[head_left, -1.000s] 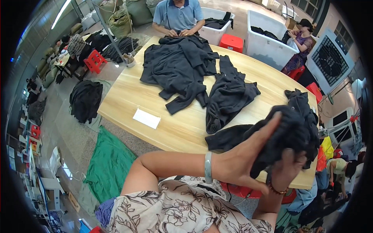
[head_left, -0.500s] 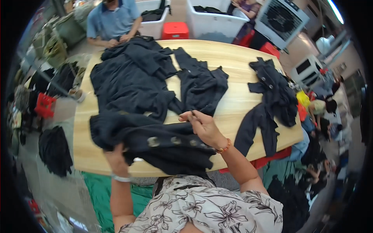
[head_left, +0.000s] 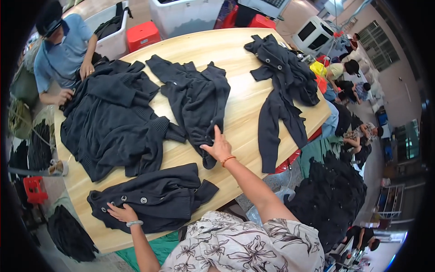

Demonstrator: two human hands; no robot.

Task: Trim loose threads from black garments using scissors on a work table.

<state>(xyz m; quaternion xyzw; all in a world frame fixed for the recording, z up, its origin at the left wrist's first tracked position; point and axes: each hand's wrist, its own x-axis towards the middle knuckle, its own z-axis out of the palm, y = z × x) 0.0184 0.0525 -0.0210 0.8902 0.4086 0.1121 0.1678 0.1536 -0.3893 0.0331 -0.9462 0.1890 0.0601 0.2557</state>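
Observation:
A dark navy knit cardigan (head_left: 154,204) with large round buttons lies spread along the near left table edge. My left hand (head_left: 122,213) rests on its button band at the left end, fingers spread. Farther forward, my right hand (head_left: 218,146) reaches to the lower end of a second dark knit garment (head_left: 195,99), its thumb and index finger stretched apart against the cloth. Left of that garment spreads a heap of dark knitwear (head_left: 113,118). One more buttoned dark cardigan (head_left: 283,77) lies crumpled on the right side, a sleeve hanging toward me.
Everything lies on a pale wooden table (head_left: 242,109) with a curved edge. At the far left a person in a blue shirt (head_left: 68,50) handles the heap. Beyond stand a red stool (head_left: 142,36) and white bins (head_left: 186,18). A dark garment pile (head_left: 326,195) lies right of me.
The buttoned cardigan that both hands held up now lies on the table. My right hand has let go of it and moved to the middle garment. My view has swung right.

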